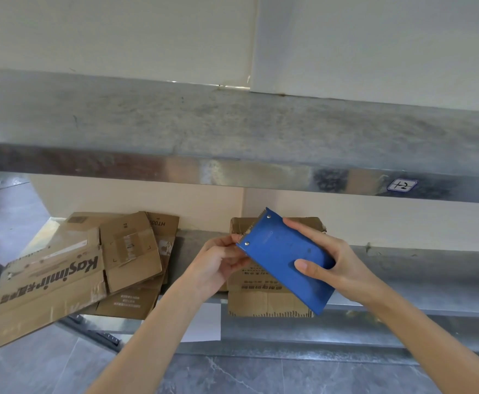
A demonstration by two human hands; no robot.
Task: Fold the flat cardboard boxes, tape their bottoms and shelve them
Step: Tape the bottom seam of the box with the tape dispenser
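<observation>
so, early: right hand (332, 260) grips blue tape dispenser (283, 257), left hand (218, 263) pinches its toothed end; box (261, 300) taping seemingly pending, flat boxes (70, 277) unfolded.

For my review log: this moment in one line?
right hand grips tape cutter | left hand pinches its toothed end | box behind | flat boxes left
</observation>
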